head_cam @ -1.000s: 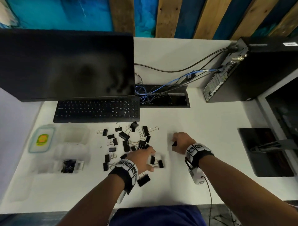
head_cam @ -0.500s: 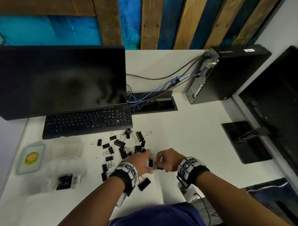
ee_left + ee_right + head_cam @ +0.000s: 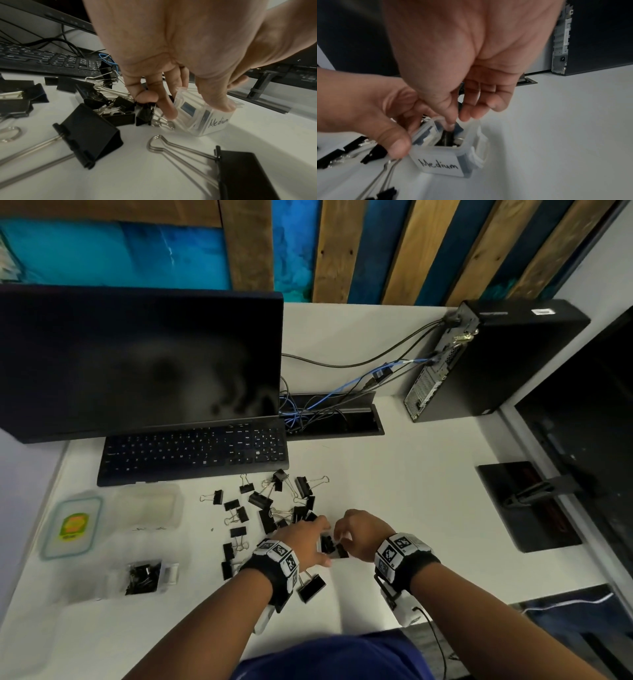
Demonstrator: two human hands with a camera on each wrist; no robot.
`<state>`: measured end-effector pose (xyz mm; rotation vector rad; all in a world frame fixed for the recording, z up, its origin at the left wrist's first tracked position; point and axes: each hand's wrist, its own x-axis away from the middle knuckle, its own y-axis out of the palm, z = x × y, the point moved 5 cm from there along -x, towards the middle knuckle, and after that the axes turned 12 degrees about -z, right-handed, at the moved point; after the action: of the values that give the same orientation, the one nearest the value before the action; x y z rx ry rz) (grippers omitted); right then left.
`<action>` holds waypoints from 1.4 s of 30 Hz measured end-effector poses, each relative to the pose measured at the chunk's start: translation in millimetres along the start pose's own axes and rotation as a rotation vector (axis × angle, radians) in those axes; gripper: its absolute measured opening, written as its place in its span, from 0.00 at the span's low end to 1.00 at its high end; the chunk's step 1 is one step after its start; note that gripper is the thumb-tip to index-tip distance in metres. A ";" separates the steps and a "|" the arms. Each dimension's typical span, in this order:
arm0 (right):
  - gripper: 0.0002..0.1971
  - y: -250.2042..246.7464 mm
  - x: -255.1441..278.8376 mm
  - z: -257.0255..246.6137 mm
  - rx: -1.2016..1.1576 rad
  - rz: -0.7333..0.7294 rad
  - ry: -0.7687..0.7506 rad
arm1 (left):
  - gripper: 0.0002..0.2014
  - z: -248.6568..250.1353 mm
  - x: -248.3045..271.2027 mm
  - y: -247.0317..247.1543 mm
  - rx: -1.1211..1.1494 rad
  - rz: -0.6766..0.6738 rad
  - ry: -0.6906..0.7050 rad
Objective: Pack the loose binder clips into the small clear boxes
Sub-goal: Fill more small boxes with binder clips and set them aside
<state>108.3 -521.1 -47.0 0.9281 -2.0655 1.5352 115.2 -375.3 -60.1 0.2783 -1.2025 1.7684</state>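
A small clear box (image 3: 436, 164) labelled "Medium" stands on the white desk and shows in all three views (image 3: 217, 123) (image 3: 337, 557). My left hand (image 3: 317, 542) grips it, thumb on the near side and fingers on the far side. My right hand (image 3: 458, 121) reaches into its open top from above. Its thumb and index finger pinch a black binder clip (image 3: 447, 136) down inside, where other black clips lie. Loose black binder clips (image 3: 270, 505) lie scattered just left of and behind the box. One large clip (image 3: 311, 587) sits under my left wrist.
At the left stand another clear box (image 3: 144, 577) holding clips, an empty clear tub (image 3: 147, 505) and a lid (image 3: 70, 527) with a green sticker. Keyboard (image 3: 191, 453) and monitor (image 3: 137, 361) are behind the clips. A PC tower (image 3: 496, 361) and a monitor stand (image 3: 527, 501) are at the right.
My right hand, which held a clip out on the desk to the right, has come left to the box in my left hand and now reaches into it.
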 end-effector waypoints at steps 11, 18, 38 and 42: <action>0.39 17.6 9.6 12.6 -0.194 -0.043 -0.041 | 0.31 -4.4 -7.9 1.1 -0.035 -0.007 0.018; 0.37 23.5 12.6 23.1 -0.236 -0.011 0.042 | 0.16 -28.2 9.3 -16.7 0.090 0.179 0.064; 0.36 28.0 16.7 7.8 -0.240 0.045 0.066 | 0.06 -153.7 101.1 -23.8 -0.009 0.357 -0.372; 0.36 28.6 16.5 8.1 -0.239 0.050 0.076 | 0.08 -162.6 105.2 -13.5 0.056 0.324 -0.361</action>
<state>77.0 -528.2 -58.1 0.7243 -2.1729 1.2896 119.4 -181.2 -65.7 0.4725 -1.5219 2.0948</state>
